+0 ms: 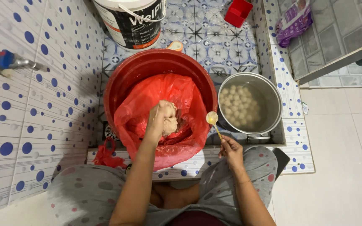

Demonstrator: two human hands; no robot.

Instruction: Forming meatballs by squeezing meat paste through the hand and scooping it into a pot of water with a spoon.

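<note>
Head camera: left hand (161, 118) fingers clenched around pale dough (170, 122) (bulging beside them); right hand (231, 150) pinches a spoon (213, 120).

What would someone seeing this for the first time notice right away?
Most striking is the red plastic bag lining the big red tub at the centre, where the left hand squeezes a lump of pale paste. Just right of it, a steel pot of water holds many pale balls. The right hand holds a spoon between tub and pot.
</note>
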